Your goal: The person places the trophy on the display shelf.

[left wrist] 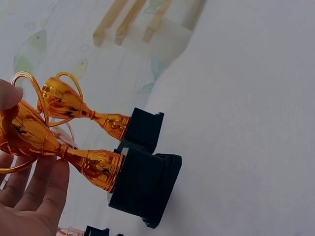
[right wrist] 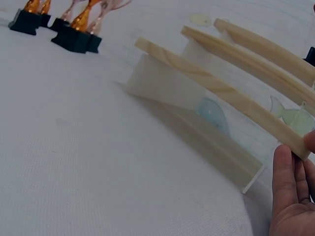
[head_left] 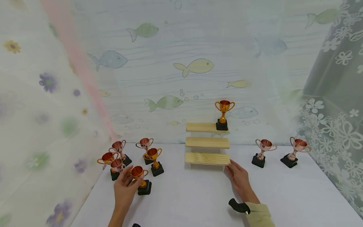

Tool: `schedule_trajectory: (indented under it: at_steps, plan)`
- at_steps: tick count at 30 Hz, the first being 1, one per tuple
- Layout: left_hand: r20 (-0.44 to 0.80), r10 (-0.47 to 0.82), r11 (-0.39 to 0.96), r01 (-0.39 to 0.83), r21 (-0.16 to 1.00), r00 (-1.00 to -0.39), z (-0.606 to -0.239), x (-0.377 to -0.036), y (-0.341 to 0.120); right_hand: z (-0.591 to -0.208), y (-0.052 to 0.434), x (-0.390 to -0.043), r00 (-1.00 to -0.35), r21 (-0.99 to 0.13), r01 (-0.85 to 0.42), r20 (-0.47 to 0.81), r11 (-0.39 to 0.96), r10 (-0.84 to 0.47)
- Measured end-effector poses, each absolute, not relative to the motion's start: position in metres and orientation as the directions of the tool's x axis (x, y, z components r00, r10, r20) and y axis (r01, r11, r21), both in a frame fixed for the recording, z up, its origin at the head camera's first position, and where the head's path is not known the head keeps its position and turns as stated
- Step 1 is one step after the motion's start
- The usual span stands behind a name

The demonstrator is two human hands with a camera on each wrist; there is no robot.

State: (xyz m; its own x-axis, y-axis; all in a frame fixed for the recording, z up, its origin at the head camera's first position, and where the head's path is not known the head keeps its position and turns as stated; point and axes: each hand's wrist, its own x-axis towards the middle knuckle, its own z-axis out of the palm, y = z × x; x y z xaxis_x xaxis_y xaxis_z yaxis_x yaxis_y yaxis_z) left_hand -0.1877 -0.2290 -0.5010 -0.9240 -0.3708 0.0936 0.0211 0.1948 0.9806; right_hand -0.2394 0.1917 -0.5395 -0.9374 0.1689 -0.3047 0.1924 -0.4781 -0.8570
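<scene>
My left hand (head_left: 124, 187) holds a gold trophy cup (head_left: 137, 172) by its bowl, at the left of the white table. In the left wrist view, the thumb lies over a handle of this gold trophy (left wrist: 88, 162) and the fingers are under the bowl. Its black base is close to the tabletop; contact is unclear. My right hand (head_left: 239, 179) pinches the right end of the lowest step of a three-step wooden stand (head_left: 207, 158). The thumb is above that wooden board (right wrist: 221, 88), with fingers below it. On the top step, at the right, stands another gold trophy (head_left: 224, 108).
Several gold and rose-gold trophies, including a gold one (head_left: 153, 154) and a rose-gold one (head_left: 144, 144), cluster at the left. Two rose-gold trophies (head_left: 265, 145) stand at the right. Behind the table hangs a fish-patterned curtain (head_left: 170, 78). A black curved object (head_left: 239, 206) is near the right wrist.
</scene>
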Motion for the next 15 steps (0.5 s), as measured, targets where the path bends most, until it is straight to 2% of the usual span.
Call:
schedule_trajectory:
  at_steps: [15]
  plan:
    - [0.182,-0.326,0.229,0.109,0.967,-0.928,-0.4956,-0.1812,-0.2231,-0.5386,0.1914,-0.2411,-0.934,-0.852,0.201,-0.316,-0.483,0.169]
